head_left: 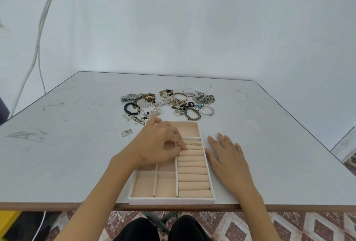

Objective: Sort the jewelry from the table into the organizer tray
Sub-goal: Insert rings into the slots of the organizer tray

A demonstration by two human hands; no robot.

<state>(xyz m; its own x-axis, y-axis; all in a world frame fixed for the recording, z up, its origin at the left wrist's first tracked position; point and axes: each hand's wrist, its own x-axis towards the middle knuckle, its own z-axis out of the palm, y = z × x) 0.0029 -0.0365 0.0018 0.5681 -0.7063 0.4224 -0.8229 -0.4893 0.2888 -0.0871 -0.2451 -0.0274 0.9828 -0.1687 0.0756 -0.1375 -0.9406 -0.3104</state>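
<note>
Your left hand [159, 144] curls over the ring rolls in the tray [171, 200], beside a slotted ring [194, 144]; can't tell if it pinches anything. Right hand [227, 156] lies flat on the surface [77, 154]; jewelry pile [169, 103] sits beyond the tray.

The left hand [158, 144] covers the upper left compartments of the organizer tray [171, 201]; whether its fingertips [183, 146] pinch anything at the ring rolls [192, 171] cannot be told; the chains in the jewelry pile [173, 103] are too small to tell apart. A yellow object [7, 219] is cut off by the lower left edge.
</note>
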